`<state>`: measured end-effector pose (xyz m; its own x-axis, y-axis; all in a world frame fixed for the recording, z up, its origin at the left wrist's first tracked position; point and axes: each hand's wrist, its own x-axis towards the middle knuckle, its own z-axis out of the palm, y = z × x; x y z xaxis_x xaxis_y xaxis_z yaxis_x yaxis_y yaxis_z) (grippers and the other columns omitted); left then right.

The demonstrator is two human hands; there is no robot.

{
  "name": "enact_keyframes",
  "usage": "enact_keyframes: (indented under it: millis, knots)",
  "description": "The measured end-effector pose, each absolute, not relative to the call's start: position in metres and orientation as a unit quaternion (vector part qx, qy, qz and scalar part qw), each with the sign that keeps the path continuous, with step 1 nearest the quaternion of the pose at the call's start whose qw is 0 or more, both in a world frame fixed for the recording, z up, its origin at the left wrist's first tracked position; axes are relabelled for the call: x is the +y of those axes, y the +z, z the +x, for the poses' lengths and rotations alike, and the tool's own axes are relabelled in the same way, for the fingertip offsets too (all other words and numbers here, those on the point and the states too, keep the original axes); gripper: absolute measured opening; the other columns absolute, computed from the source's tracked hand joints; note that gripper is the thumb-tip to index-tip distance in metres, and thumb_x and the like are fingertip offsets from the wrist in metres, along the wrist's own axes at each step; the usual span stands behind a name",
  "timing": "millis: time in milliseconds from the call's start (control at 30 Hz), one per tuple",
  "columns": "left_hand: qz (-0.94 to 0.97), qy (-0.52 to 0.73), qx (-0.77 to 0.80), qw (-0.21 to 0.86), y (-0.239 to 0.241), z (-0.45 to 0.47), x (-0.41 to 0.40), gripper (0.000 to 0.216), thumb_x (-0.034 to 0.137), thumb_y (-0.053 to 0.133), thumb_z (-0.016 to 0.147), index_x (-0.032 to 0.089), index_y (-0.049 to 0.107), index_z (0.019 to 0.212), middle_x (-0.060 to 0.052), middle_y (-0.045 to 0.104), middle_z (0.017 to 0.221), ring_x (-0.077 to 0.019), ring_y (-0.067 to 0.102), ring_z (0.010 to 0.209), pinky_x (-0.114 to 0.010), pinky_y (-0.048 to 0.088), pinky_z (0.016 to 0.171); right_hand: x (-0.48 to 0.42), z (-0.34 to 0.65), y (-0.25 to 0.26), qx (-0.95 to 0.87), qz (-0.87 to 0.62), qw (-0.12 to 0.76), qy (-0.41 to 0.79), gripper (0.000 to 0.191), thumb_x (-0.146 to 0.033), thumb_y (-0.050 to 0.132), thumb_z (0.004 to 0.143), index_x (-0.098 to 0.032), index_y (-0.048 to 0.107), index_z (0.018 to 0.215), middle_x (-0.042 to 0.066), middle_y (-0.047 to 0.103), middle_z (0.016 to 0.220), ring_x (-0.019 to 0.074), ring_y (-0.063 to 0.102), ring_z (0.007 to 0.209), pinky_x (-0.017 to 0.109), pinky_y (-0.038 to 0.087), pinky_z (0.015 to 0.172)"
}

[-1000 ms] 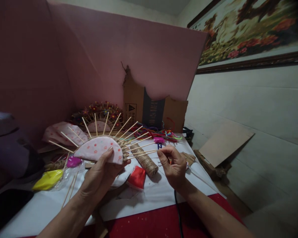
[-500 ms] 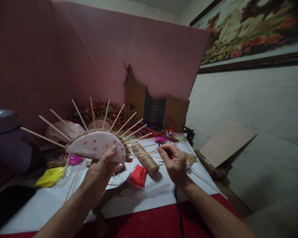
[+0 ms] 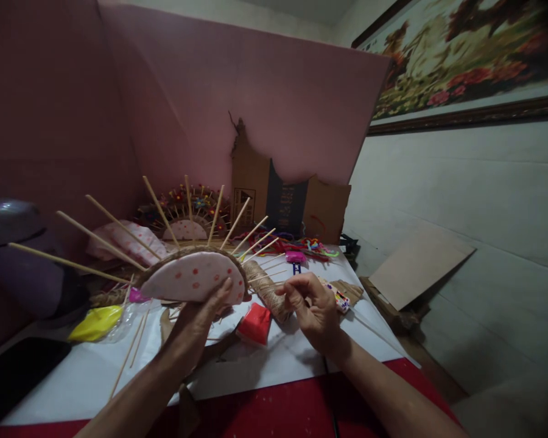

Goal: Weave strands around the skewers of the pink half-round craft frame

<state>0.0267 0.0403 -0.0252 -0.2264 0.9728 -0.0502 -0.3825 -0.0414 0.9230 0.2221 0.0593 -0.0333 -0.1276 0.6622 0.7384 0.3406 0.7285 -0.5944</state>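
My left hand grips a half-round craft piece by its lower right end, thumb on the front. Its face is white cloth with small red prints, and brown twine runs along the curved edge. Thin wooden sticks fan out from that curve. Beside the rightmost sticks, my right hand is closed in a pinch at the stick tips. Whatever lies between those fingers is too small to make out. Behind the sticks lies a roll of twine, partly covered. A red packet is below it.
At the back stands a similar finished-looking fan with colourful flowers. Torn cardboard leans against the pink panel. Several coloured pipe cleaners lie before it. A yellow packet, loose sticks and a dark flat object are at left.
The craft piece has shifted slightly right and turned, its left sticks now reaching closer to me. My right hand has moved a little left and down, still pinched.
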Motion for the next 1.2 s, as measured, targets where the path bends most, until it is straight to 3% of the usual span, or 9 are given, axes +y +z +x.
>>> enact_keyframes:
  millis: [233, 433, 567, 733, 1033, 1200]
  knots:
    - [0.306, 0.612, 0.463, 0.563, -0.036, 0.032, 0.042, 0.038, 0.039, 0.072, 0.063, 0.016, 0.067, 0.092, -0.010, 0.072, 0.085, -0.0253, 0.065, 0.085, -0.033, 0.052, 0.067, 0.049, 0.208, -0.030, -0.816, -0.183, 0.516, 0.182, 0.016, -0.009, 0.043, 0.087, -0.020, 0.050, 0.095, 0.008, 0.064, 0.099, 0.0155, 0.061, 0.092, 0.031, 0.051, 0.080]
    - [0.271, 0.641, 0.326, 0.640, -0.031, 0.036, 0.044, 0.020, 0.029, 0.068, 0.071, 0.016, 0.066, 0.086, -0.005, 0.071, 0.082, -0.0173, 0.064, 0.077, -0.029, 0.051, 0.073, 0.047, 0.200, -0.037, -0.889, -0.107, 0.431, 0.113, 0.018, -0.007, 0.041, 0.085, -0.017, 0.051, 0.095, 0.014, 0.061, 0.108, 0.0169, 0.057, 0.104, 0.032, 0.050, 0.085]
    - [0.264, 0.625, 0.264, 0.685, -0.028, 0.032, 0.046, 0.018, 0.029, 0.061, 0.078, 0.012, 0.066, 0.081, -0.005, 0.069, 0.077, -0.0150, 0.062, 0.075, -0.029, 0.049, 0.080, 0.044, 0.197, -0.039, -0.895, -0.098, 0.426, 0.093, 0.018, -0.005, 0.041, 0.081, -0.016, 0.051, 0.092, 0.015, 0.060, 0.110, 0.0180, 0.057, 0.103, 0.032, 0.050, 0.084]
    - [0.229, 0.632, 0.241, 0.700, -0.024, 0.027, 0.047, 0.017, 0.020, 0.053, 0.084, 0.012, 0.066, 0.077, -0.006, 0.069, 0.085, -0.0158, 0.060, 0.085, -0.036, 0.047, 0.089, 0.040, 0.198, -0.040, -0.904, -0.120, 0.403, 0.074, 0.018, -0.006, 0.041, 0.081, -0.016, 0.051, 0.091, 0.015, 0.063, 0.101, 0.0188, 0.061, 0.092, 0.032, 0.052, 0.077]
    - [0.219, 0.637, 0.263, 0.690, -0.031, 0.024, 0.049, 0.009, 0.018, 0.059, 0.080, 0.013, 0.066, 0.076, -0.004, 0.067, 0.079, -0.0133, 0.059, 0.079, -0.033, 0.052, 0.081, 0.036, 0.200, -0.035, -0.881, -0.122, 0.445, 0.103, 0.020, -0.005, 0.040, 0.082, -0.018, 0.047, 0.095, 0.011, 0.063, 0.093, 0.0165, 0.060, 0.090, 0.029, 0.051, 0.074]
    - [0.219, 0.637, 0.278, 0.685, -0.029, 0.022, 0.050, 0.007, 0.013, 0.060, 0.077, 0.012, 0.064, 0.072, -0.004, 0.068, 0.075, -0.0141, 0.060, 0.074, -0.040, 0.052, 0.079, 0.037, 0.203, -0.039, -0.837, -0.168, 0.513, 0.095, 0.021, -0.006, 0.044, 0.080, -0.019, 0.048, 0.097, 0.007, 0.062, 0.086, 0.0168, 0.059, 0.083, 0.030, 0.048, 0.071]
